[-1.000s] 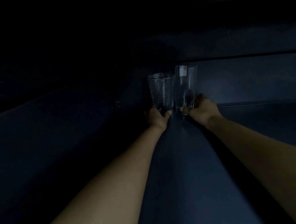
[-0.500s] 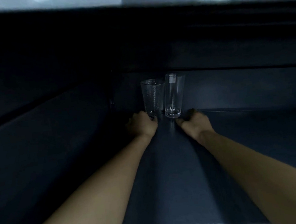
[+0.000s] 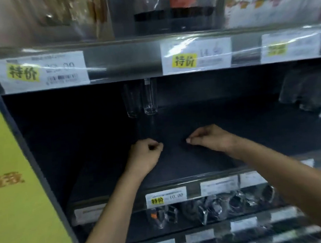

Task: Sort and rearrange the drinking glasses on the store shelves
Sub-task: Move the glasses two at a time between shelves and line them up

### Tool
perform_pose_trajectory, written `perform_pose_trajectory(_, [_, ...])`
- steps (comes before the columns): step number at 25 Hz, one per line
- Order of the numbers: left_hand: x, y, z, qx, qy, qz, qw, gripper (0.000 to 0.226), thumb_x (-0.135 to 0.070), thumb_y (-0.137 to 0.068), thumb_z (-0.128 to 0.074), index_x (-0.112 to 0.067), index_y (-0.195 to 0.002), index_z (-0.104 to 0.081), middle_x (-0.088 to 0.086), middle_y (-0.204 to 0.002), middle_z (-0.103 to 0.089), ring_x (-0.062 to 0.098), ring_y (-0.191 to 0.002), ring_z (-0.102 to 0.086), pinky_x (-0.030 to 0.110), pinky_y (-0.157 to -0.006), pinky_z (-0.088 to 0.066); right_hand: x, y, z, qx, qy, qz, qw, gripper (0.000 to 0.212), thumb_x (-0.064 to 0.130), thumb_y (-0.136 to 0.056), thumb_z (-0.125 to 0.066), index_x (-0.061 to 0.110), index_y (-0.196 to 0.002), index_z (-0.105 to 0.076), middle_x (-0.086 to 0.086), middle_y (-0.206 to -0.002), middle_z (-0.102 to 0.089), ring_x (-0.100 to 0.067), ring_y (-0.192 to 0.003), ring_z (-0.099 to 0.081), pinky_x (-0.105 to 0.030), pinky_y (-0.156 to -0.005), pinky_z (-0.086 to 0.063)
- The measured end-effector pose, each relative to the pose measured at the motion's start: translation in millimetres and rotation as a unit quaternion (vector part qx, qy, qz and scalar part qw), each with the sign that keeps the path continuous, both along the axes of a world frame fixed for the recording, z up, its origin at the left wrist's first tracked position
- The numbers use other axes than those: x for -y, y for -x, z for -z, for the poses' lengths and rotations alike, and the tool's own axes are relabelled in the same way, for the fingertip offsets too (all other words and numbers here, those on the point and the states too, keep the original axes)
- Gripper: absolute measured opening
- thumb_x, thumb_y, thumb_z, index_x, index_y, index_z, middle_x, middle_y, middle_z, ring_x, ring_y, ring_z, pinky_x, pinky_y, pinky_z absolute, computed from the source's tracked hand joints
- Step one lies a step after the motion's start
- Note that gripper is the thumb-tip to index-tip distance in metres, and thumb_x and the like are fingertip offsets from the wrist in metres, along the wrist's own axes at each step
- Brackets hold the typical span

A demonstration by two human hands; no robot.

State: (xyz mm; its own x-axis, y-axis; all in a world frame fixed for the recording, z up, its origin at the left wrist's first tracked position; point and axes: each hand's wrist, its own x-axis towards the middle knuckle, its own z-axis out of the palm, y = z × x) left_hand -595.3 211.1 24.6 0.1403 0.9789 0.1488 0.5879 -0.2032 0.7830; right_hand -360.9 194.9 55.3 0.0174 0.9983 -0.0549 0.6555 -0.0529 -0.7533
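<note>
Two tall clear drinking glasses stand side by side at the back of the dark shelf (image 3: 180,164): a textured glass (image 3: 132,102) on the left and a smooth slim glass (image 3: 149,98) on the right. My left hand (image 3: 145,154) is over the shelf well in front of them, fingers curled into a loose fist, holding nothing. My right hand (image 3: 209,138) is beside it to the right, fingers curled inward, also holding nothing. Neither hand touches a glass.
More glasses (image 3: 311,93) stand at the right end of the same shelf. Price tags (image 3: 166,197) line the shelf edges. Packaged goods (image 3: 171,7) fill the shelf above, small glassware (image 3: 210,207) the shelf below. A yellow sign (image 3: 10,186) borders the left.
Both hands let go of the two glasses at the back of the shelf and drew back toward me. The view pulled out from inside the shelf.
</note>
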Motion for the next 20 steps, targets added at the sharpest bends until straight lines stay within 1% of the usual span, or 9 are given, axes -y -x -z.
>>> perform_pose_trajectory(2, [27.6,-5.0,-0.2,-0.024,-0.048,0.079,0.995,0.012,-0.026,-0.093,-0.067,-0.023,-0.101,-0.075,-0.018,-0.096,-0.068,-0.001,-0.093,-0.061,-0.002,-0.073,-0.038,40.1,-19.4,-4.8,0.063,-0.003,-0.016,0.998,0.027,0.051,-0.082,-0.074,0.032,-0.101,-0.074,0.014,-0.103,-0.071,-0.001,-0.099,-0.062,-0.015,-0.082,-0.046])
perform_pose_trajectory(3, [37.6,-10.7,-1.9,-0.037,-0.069,0.118,0.99,0.012,-0.025,-0.093,-0.068,-0.023,-0.103,-0.076,-0.018,-0.096,-0.069,-0.001,-0.094,-0.062,-0.004,-0.075,-0.037,61.2,-31.7,-7.1,0.08,-0.02,-0.008,0.997,0.029,0.051,-0.083,-0.073,0.032,-0.105,-0.073,0.014,-0.104,-0.072,-0.002,-0.1,-0.063,-0.017,-0.086,-0.047])
perform_pose_trajectory(5, [54.8,-25.9,-6.5,-0.057,-0.101,0.165,0.979,0.015,-0.025,-0.092,-0.068,-0.023,-0.106,-0.075,-0.016,-0.099,-0.07,0.0,-0.095,-0.063,0.002,-0.081,-0.042,106.0,-56.4,-10.4,0.09,-0.064,0.021,0.994,0.031,0.049,-0.086,-0.071,0.033,-0.112,-0.071,0.017,-0.11,-0.07,0.002,-0.105,-0.062,-0.015,-0.091,-0.047])
perform_pose_trajectory(7, [71.4,-49.5,-10.5,-0.048,-0.13,0.201,0.97,0.016,-0.023,-0.092,-0.068,-0.023,-0.107,-0.075,-0.016,-0.1,-0.07,-0.002,-0.095,-0.063,0.008,-0.085,-0.044,151.3,-80.1,-9.5,0.08,-0.095,0.053,0.991,0.03,0.051,-0.087,-0.069,0.039,-0.114,-0.068,0.023,-0.113,-0.068,0.008,-0.105,-0.061,-0.005,-0.085,-0.044])
perform_pose_trajectory(10, [104.0,-93.6,-10.6,0.008,-0.145,0.247,0.958,0.013,-0.024,-0.092,-0.068,-0.025,-0.103,-0.075,-0.022,-0.098,-0.07,-0.007,-0.097,-0.062,0.004,-0.085,-0.042,213.6,-110.6,-0.9,0.057,-0.109,0.128,0.984,0.023,0.058,-0.085,-0.064,0.053,-0.108,-0.062,0.034,-0.113,-0.063,0.012,-0.108,-0.057,-0.004,-0.083,-0.043])
perform_pose_trajectory(12, [129.2,-133.5,-8.6,0.055,-0.119,0.28,0.951,0.013,-0.029,-0.091,-0.067,-0.033,-0.101,-0.074,-0.028,-0.099,-0.069,-0.01,-0.098,-0.062,0.003,-0.081,-0.043,256.3,-136.9,7.0,0.056,-0.109,0.185,0.975,0.031,0.06,-0.085,-0.061,0.049,-0.114,-0.064,0.034,-0.116,-0.063,0.013,-0.112,-0.055,-0.009,-0.09,-0.043])
perform_pose_trajectory(14, [151.8,-178.2,-6.6,0.074,-0.077,0.329,0.938,0.013,-0.034,-0.09,-0.066,-0.038,-0.1,-0.073,-0.033,-0.099,-0.067,-0.011,-0.096,-0.062,0.002,-0.077,-0.042,299.1,-163.8,12.3,0.049,-0.108,0.252,0.96,0.033,0.054,-0.087,-0.064,0.044,-0.118,-0.066,0.033,-0.114,-0.064,0.012,-0.112,-0.055,-0.009,-0.09,-0.044])
perform_pose_trajectory(16, [172.0,-223.4,-1.7,0.073,-0.043,0.382,0.92,0.012,-0.038,-0.09,-0.064,-0.042,-0.099,-0.072,-0.036,-0.099,-0.066,-0.012,-0.096,-0.062,0.0,-0.077,-0.041,339.4,-189.7,17.4,0.033,-0.115,0.313,0.942,0.026,0.047,-0.088,-0.068,0.044,-0.114,-0.067,0.037,-0.109,-0.064,0.015,-0.108,-0.056,-0.002,-0.086,-0.042])
perform_pose_trajectory(20, [202.8,-321.7,4.7,0.071,0.011,0.464,0.883,0.012,-0.033,-0.091,-0.067,-0.042,-0.098,-0.072,-0.033,-0.096,-0.069,-0.01,-0.091,-0.065,0.003,-0.073,-0.045,407.4,-247.4,30.8,-0.007,-0.123,0.41,0.904,0.03,0.056,-0.08,-0.066,0.045,-0.108,-0.071,0.032,-0.108,-0.068,0.011,-0.105,-0.062,-0.004,-0.085,-0.045])
